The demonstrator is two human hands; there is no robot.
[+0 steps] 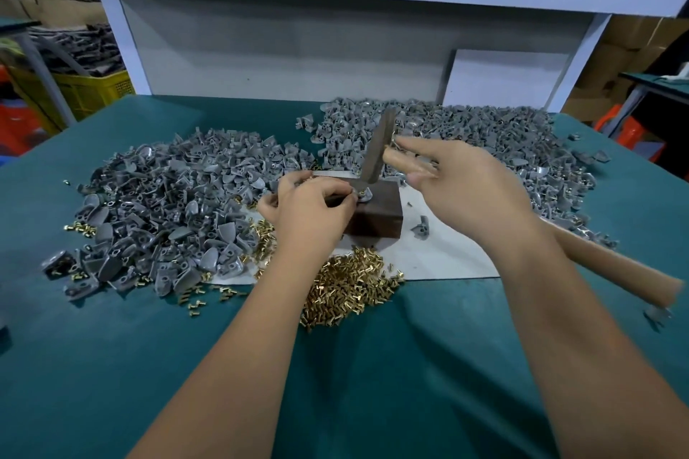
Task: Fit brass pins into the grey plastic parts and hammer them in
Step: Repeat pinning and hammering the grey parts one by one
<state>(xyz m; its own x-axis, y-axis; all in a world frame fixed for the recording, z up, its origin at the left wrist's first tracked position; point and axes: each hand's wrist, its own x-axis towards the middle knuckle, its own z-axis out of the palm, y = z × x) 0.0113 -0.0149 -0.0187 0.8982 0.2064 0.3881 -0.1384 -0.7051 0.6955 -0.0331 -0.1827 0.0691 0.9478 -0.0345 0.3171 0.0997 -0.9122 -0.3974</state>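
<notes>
A dark block [378,218] sits on a white sheet [443,253] at the middle of the green table. My left hand [309,207] pinches a grey plastic part [364,195] with a brass pin in it against the block's top. My right hand [471,186] holds a wooden-handled hammer [376,149], blurred, its steel head pointing down at that part. The index and middle fingers lie stretched along the handle, which runs out past my wrist to the lower right. A heap of loose brass pins [350,283] lies in front of the block.
Grey plastic parts lie in two big heaps, one on the left [167,205] and one behind the block to the right [477,138]. Stray pins dot the green mat [112,365]. A white shelf frame [123,37] rises at the table's back; a yellow crate [93,89] stands beyond the left edge.
</notes>
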